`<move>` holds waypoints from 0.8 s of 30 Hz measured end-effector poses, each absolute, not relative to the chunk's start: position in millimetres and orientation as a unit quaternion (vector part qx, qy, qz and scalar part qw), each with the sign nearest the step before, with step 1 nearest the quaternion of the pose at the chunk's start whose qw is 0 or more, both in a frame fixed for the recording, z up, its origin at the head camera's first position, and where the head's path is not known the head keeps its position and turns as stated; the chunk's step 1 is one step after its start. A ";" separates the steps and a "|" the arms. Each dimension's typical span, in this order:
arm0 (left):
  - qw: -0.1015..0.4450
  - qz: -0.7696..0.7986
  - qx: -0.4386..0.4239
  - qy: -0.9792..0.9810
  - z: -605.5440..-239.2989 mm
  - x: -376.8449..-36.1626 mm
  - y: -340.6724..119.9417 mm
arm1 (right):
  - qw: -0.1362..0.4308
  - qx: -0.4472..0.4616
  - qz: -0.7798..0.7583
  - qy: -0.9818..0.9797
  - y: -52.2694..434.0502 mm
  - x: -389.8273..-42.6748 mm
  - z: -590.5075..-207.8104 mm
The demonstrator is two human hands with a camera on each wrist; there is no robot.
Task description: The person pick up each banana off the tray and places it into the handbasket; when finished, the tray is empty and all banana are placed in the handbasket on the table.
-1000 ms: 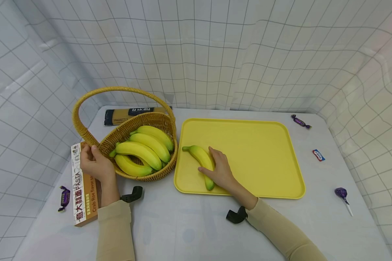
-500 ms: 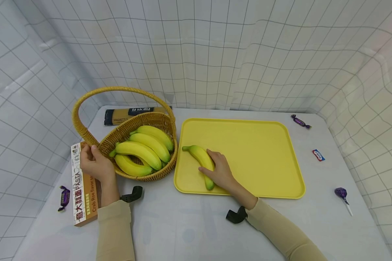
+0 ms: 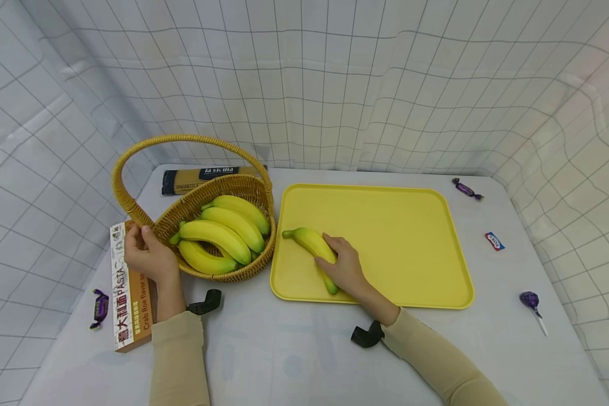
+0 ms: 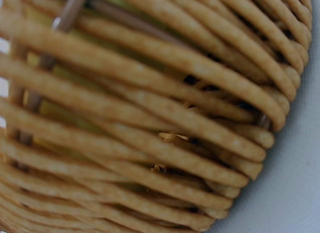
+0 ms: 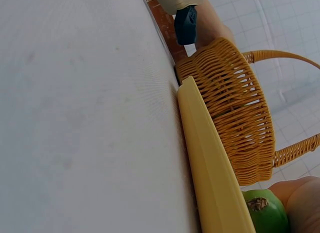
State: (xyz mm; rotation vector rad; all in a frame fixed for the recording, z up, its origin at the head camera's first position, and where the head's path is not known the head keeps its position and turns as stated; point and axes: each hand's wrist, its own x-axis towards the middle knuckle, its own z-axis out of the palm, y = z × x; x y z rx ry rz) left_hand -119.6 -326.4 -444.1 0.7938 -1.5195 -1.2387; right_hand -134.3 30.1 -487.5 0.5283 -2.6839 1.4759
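Note:
My left hand (image 3: 152, 256) pinches the base of the handle of a wicker basket (image 3: 247, 275), whose weave fills most of the left wrist view. Inside the basket lie several yellow bananas (image 3: 215, 235). On the left part of a yellow tray (image 3: 385, 248) lies a single banana (image 3: 308, 239), its stem pointing to the basket. My right hand (image 3: 346, 269) grips that banana around its middle, thumb on the near side and fingers on the far side, covering part of it. In the right wrist view the banana's green tip (image 5: 267, 213) shows beside the hand.
A pasta box (image 3: 132, 293) lies left of the basket, and a spaghetti pack (image 3: 182, 180) behind it. Wrapped candies (image 3: 100, 309) sit at the far left and right, with a lollipop (image 3: 530, 300) at the right. A gridded white curtain (image 3: 335, 84) surrounds the table.
My right thumb and fingers have drawn in around the banana on the tray. Its lower end has swung slightly right. The left hand and basket stay where they were.

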 end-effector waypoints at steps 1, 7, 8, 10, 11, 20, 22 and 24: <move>0.491 -0.509 0.328 -0.626 -444.0 -119.7 -326.3 | 0.018 0.168 0.475 -0.864 30.0 -134.5 -488.0; 0.489 -0.508 0.332 -0.626 -431.3 -116.6 -316.0 | 0.011 0.146 0.484 -0.863 30.5 -134.9 -490.2; 0.489 -0.508 0.332 -0.626 -430.1 -116.4 -315.1 | 0.011 0.142 0.485 -0.863 30.6 -134.9 -490.1; 0.489 -0.510 0.330 -0.625 -430.6 -116.2 -315.2 | 0.012 0.135 0.490 -0.861 30.9 -134.6 -488.6; 0.490 -0.512 0.329 -0.624 -432.3 -116.5 -316.3 | 0.013 0.133 0.492 -0.860 31.0 -134.6 -487.3; 0.488 -0.520 0.320 -0.624 -440.8 -116.6 -322.0 | 0.024 0.131 0.506 -0.852 33.3 -133.0 -468.3; 0.487 -0.520 0.320 -0.624 -440.2 -116.2 -321.8 | 0.027 0.133 0.509 -0.850 33.5 -132.2 -463.9; 0.487 -0.520 0.322 -0.623 -440.2 -116.3 -322.1 | 0.030 0.137 0.510 -0.849 33.3 -131.1 -460.3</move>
